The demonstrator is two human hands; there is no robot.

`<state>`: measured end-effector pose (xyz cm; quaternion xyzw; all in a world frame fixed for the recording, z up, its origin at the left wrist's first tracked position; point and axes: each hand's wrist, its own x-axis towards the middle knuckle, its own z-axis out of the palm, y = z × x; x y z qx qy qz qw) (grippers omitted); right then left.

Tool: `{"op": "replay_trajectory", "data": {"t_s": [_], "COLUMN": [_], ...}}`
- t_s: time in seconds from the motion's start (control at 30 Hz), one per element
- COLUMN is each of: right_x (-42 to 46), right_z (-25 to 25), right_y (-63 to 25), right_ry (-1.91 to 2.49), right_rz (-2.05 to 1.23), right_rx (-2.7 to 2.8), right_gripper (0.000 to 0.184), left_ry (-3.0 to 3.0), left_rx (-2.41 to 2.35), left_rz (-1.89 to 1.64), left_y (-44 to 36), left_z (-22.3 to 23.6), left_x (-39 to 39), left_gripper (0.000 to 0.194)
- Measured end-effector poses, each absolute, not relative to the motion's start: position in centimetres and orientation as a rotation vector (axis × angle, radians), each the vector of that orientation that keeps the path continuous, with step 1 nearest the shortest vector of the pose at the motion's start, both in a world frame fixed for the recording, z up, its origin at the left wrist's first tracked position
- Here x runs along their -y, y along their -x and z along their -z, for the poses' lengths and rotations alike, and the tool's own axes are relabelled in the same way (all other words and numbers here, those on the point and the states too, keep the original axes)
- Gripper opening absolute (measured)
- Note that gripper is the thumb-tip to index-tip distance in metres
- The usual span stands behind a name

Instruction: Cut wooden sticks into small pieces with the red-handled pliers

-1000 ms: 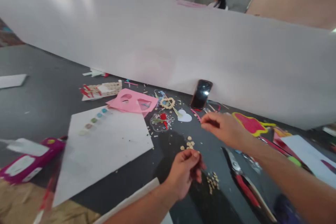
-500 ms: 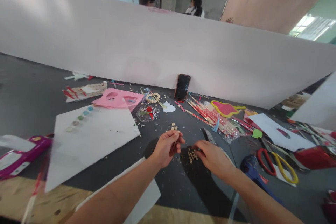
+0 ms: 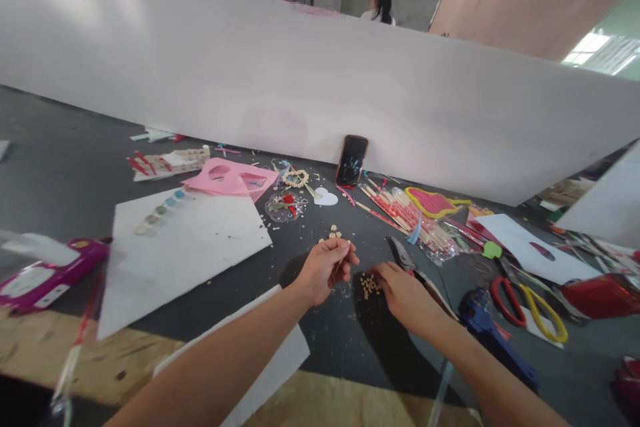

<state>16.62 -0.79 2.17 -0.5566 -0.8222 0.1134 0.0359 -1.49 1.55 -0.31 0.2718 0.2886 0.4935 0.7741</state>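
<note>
My left hand [image 3: 326, 268] is curled in a pinch above the dark table [image 3: 75, 173], with tiny tan bits at its fingertips. My right hand [image 3: 406, 292] rests low on the table with its fingertips closed on a small heap of tan bits [image 3: 369, 284]. A second little cluster of the same bits [image 3: 334, 235] lies just beyond my left hand. Pliers with red handles [image 3: 406, 259] lie right behind my right hand.
A white sheet with colour dots [image 3: 185, 247] lies at left, a pink cut-out paper [image 3: 231, 179] beyond it. A phone [image 3: 351, 160] leans on the long white board [image 3: 320, 87]. Bagged sticks [image 3: 405, 217], red-yellow scissors [image 3: 530, 300] and a blue tool [image 3: 487, 333] crowd the right. Two people sit beyond the board.
My right hand came back from reaching toward the phone and dropped onto the heap of tan bits. My left hand kept its pinch. The view swung right.
</note>
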Motion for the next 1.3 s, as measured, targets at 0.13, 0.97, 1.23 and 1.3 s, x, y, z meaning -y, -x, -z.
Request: {"op": "replay_trajectory", "data": {"t_s": [0.13,0.97,1.23,1.3], "right_x": [0.6,2.2,1.9,1.9], "right_z": [-3.5,-6.7,-4.8,-3.8], "right_y": [-19.0,-23.1,-20.6,-20.5], "right_ry": [1.791,1.612,1.407,1.456], "right_rz": [-0.203,-1.136,-1.003,-0.672], "right_rx": [2.433,1.181,1.688,1.983], "right_gripper": [0.023,0.034,0.026,0.021], "left_ry": [-0.650,-0.708,-0.712,-0.703], "left_rx": [-0.629,-0.653,-0.714,-0.694], "left_rz": [-1.010,-0.984,-1.047,-1.059], "left_y": [1.4,1.3,1.2,1.1], "left_z": [0.1,0.3,0.0,0.0], "left_x": [-1.2,-1.0,-1.3,-1.4], "left_gripper": [0.022,0.025,0.030,0.029]}}
